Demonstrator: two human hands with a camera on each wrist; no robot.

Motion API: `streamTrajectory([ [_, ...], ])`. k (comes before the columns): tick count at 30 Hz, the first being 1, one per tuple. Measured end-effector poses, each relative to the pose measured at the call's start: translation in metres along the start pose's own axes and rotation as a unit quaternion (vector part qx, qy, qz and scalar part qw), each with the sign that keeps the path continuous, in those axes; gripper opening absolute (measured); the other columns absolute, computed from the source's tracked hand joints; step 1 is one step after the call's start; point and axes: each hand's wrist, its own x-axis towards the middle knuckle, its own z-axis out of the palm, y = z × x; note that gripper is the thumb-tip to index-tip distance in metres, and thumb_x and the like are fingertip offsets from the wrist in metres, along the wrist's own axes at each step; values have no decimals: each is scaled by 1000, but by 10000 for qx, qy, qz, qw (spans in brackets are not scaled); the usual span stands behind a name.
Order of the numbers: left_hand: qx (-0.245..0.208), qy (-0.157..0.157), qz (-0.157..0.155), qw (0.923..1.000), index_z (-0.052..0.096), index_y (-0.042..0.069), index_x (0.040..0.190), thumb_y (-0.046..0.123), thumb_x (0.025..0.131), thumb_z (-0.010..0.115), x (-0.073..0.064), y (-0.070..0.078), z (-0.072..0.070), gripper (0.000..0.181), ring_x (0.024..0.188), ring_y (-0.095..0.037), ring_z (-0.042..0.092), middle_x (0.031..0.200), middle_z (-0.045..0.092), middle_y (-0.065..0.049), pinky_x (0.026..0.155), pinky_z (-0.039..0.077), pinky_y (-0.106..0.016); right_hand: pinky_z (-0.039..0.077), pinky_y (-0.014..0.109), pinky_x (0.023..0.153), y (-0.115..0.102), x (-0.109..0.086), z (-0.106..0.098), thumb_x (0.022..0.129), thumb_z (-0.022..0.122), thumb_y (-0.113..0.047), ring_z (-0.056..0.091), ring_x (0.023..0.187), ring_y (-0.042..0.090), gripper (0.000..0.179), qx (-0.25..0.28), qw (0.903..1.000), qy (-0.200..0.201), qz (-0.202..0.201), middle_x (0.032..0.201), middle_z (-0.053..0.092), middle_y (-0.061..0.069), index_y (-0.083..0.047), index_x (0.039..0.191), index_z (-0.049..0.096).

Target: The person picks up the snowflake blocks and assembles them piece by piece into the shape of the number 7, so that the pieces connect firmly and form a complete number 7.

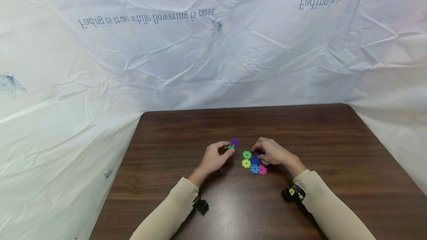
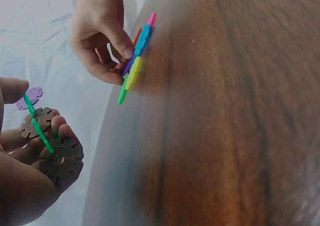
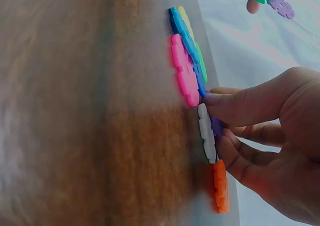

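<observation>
My left hand (image 1: 212, 157) holds a short chain of notched plastic discs above the table. In the left wrist view the chain runs from a brown disc (image 2: 64, 163) through green discs and another brown disc to a purple disc (image 2: 34, 97) at its far end. Over a group of loose discs on the table is my right hand (image 1: 274, 152). Its thumb and fingers pinch at a dark purple disc (image 3: 216, 127), partly hidden by them. Close by lie a white disc (image 3: 206, 133), an orange disc (image 3: 221, 186) and a pink disc (image 3: 184, 71).
The group also has a yellow disc (image 1: 246, 163), a light green disc (image 1: 247, 155) and a blue disc (image 1: 255, 169). Beneath is a brown wooden table (image 1: 186, 129). Behind it hangs a creased white printed sheet (image 1: 213, 66).
</observation>
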Motion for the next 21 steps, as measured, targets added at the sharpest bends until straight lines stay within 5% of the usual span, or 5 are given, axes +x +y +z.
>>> streamTrajectory([
  [9,-5,106,143,9998,67,7,121,34,96,62,2,-3,1,37,93,-17,67,103,72,-5,80,53,-32,52,34,75,2,1,-5,82,77,-8,60,86,13,13,61,9993,365,-110,93,64,-5,-17,91,74],
  [21,-18,135,159,9998,68,7,119,33,95,63,2,-4,0,35,89,-15,66,100,71,-3,77,53,-29,53,27,70,3,1,-10,90,69,-9,64,79,7,14,657,9959,625,-64,94,69,-4,-17,99,75],
])
